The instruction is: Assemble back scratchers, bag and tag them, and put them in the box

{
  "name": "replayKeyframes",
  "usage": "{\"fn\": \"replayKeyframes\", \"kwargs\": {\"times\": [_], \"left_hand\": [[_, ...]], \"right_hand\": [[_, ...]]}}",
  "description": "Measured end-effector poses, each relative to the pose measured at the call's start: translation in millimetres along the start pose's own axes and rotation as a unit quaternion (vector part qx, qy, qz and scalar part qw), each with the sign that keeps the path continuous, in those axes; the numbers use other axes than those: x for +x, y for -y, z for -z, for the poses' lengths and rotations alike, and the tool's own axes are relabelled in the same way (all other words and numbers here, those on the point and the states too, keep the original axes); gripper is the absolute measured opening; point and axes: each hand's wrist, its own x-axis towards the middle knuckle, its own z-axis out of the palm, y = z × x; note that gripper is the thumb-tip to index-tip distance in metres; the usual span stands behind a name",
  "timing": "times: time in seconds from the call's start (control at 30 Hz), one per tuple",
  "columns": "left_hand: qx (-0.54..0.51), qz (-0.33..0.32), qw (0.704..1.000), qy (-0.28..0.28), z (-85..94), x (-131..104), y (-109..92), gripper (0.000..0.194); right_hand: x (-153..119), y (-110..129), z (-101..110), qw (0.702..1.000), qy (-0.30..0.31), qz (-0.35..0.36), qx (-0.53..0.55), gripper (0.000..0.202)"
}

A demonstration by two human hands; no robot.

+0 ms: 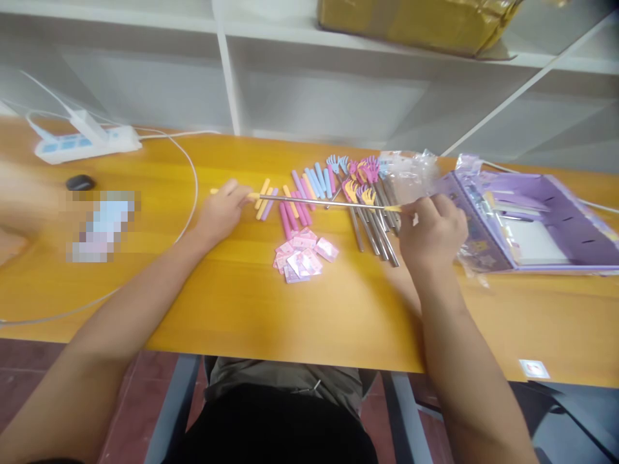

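Observation:
Stretched out between my two hands is a telescopic back scratcher (pixel 314 202) with a thin metal rod. My left hand (pixel 225 207) is closed around its yellow handle. At the other end, my right hand (pixel 432 231) pinches the yellow head, which the fingers mostly hide. Below the rod lie several more back scratchers (pixel 370 225) with hand-shaped heads in blue, pink and yellow. Coloured handle sleeves (pixel 300 187) in pink, blue, yellow and purple are spread left of them. Nearer to me sits a loose pile of small pink cards (pixel 304 258).
On the right stands an open purple box (pixel 546 267) beside crumpled clear plastic (pixel 411 169). A power strip (pixel 89 145), a black mouse (pixel 80 183), a white cable (pixel 195 187) and a blurred-out object (pixel 106 225) are on the left. Shelving with a taped carton (pixel 416 22) rises behind the table.

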Motion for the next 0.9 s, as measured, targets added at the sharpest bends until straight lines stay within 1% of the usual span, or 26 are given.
{"fn": "replayKeyframes", "kwargs": {"times": [0.03,0.1,0.17,0.27,0.33,0.4,0.5,0.6,0.67,0.77,0.9], "left_hand": [[0.006,0.011,1.000,0.000,0.5,1,7,0.042],[0.021,0.029,0.999,-0.017,1.5,3,21,0.043],[0.037,0.027,0.998,-0.050,1.9,3,35,0.047],[0.051,0.000,0.994,-0.099,0.6,5,53,0.051],[0.042,-0.016,0.991,-0.123,-0.4,6,60,0.052],[0.025,-0.024,0.990,-0.134,-0.8,7,63,0.051],[0.002,-0.021,0.991,-0.129,-1.5,8,61,0.048],[-0.013,-0.010,0.993,-0.117,-3.1,7,59,0.050],[-0.014,-0.005,0.993,-0.118,-4.2,6,60,0.053],[-0.021,0.000,0.992,-0.122,-5.7,4,63,0.060],[-0.041,-0.003,0.992,-0.119,-7.7,4,62,0.062]], "right_hand": [[4,-13,0,1.000,-0.002,-0.021,0.002,0.017],[14,-38,1,0.996,-0.026,-0.081,0.009,0.016],[24,-62,2,0.983,-0.077,-0.167,0.015,0.025],[36,-92,2,0.956,-0.121,-0.268,0.026,0.040],[40,-108,3,0.938,-0.151,-0.309,0.037,0.047],[40,-121,4,0.920,-0.196,-0.336,0.042,0.051],[36,-133,7,0.895,-0.255,-0.364,0.042,0.052],[34,-135,8,0.880,-0.279,-0.381,0.049,0.049],[32,-133,9,0.888,-0.260,-0.376,0.053,0.049],[30,-133,8,0.905,-0.236,-0.351,0.044,0.047],[25,-134,3,0.926,-0.206,-0.317,0.012,0.044]]}}
